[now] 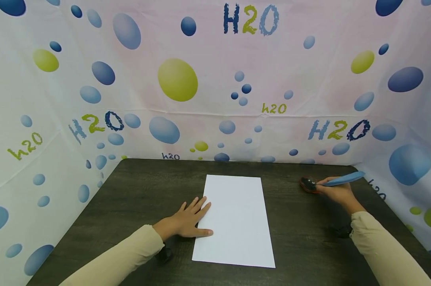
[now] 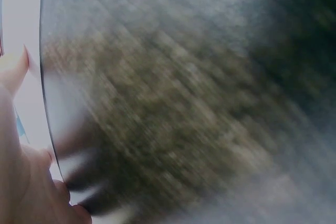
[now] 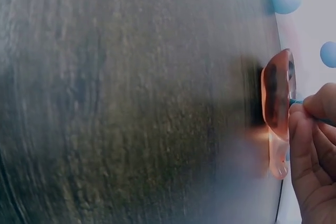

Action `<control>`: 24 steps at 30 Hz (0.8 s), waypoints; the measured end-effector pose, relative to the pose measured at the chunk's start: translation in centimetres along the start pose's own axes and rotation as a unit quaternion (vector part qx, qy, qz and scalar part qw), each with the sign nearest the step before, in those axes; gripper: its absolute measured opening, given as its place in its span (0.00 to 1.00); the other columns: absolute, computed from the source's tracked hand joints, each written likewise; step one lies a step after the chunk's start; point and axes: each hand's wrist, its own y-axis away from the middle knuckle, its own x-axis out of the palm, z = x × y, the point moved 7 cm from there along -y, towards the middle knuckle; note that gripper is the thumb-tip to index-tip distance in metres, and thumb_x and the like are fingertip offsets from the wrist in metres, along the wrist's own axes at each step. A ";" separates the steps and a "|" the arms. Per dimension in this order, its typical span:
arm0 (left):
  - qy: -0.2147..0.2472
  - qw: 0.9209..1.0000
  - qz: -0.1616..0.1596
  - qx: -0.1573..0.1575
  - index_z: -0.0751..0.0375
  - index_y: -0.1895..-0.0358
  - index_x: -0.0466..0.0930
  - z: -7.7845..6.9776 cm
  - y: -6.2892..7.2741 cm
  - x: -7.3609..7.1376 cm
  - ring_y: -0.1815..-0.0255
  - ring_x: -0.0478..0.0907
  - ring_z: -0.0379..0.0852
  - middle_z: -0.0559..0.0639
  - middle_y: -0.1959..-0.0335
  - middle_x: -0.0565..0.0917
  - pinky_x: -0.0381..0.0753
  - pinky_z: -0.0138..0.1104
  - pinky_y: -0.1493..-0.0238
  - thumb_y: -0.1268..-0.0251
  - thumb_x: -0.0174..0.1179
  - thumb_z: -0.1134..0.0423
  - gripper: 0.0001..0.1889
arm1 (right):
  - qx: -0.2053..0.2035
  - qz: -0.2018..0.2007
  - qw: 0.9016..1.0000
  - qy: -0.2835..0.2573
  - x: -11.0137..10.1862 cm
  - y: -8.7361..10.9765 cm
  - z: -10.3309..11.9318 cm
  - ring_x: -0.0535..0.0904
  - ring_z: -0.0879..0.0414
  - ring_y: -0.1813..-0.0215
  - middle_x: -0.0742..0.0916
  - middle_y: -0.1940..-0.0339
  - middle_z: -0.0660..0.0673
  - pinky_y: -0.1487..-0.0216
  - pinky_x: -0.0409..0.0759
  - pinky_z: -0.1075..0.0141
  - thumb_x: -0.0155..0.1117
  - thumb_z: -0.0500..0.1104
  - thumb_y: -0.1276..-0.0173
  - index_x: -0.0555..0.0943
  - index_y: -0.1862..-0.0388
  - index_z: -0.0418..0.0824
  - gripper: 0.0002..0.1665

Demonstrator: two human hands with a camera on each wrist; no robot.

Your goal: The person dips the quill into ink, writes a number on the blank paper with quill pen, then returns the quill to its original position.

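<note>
A blank white sheet of paper [image 1: 237, 226] lies on the dark table in the head view. My left hand [image 1: 187, 221] rests on its left edge, fingers spread and thumb lying on the paper; part of this hand [image 2: 31, 187] shows at the left of the left wrist view. To the right, my right hand [image 1: 338, 194] pinches a blue brush-like tool [image 1: 344, 179] with a broad, tapering shaft. Its lower end reaches into a small reddish see-through dish [image 3: 275, 95] with dark contents; the tip is hidden. In the right wrist view, fingers [image 3: 317, 166] sit right beside the dish.
The dark wood-grain table [image 1: 158, 182] carries the paper and the dish. A white backdrop [image 1: 208, 47] with blue and green dots and H2O lettering rises behind the table and along both sides.
</note>
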 end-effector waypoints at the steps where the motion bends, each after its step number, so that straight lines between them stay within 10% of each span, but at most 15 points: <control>1: -0.001 1.000 0.000 -0.001 0.51 0.22 0.43 0.0 0.0 0.0 0.22 0.37 0.57 0.52 0.21 0.40 0.40 0.62 0.29 0.37 0.48 0.30 0.48 | 0.001 0.001 1.000 0.001 0.0 0.0 0.0 0.81 0.56 0.69 0.88 0.71 0.45 0.70 0.78 0.64 0.65 0.43 0.37 0.85 0.59 0.29 0.17; 24: -0.003 1.000 -0.009 0.001 0.51 0.22 0.44 0.1 -0.1 0.2 0.22 0.37 0.57 0.52 0.21 0.41 0.41 0.62 0.30 0.38 0.48 0.28 0.49 | -0.031 -0.054 0.998 0.001 -0.1 1.0 1.8 0.78 0.55 0.67 0.87 0.65 0.40 0.69 0.74 0.64 0.65 0.43 0.35 0.83 0.58 0.31 0.15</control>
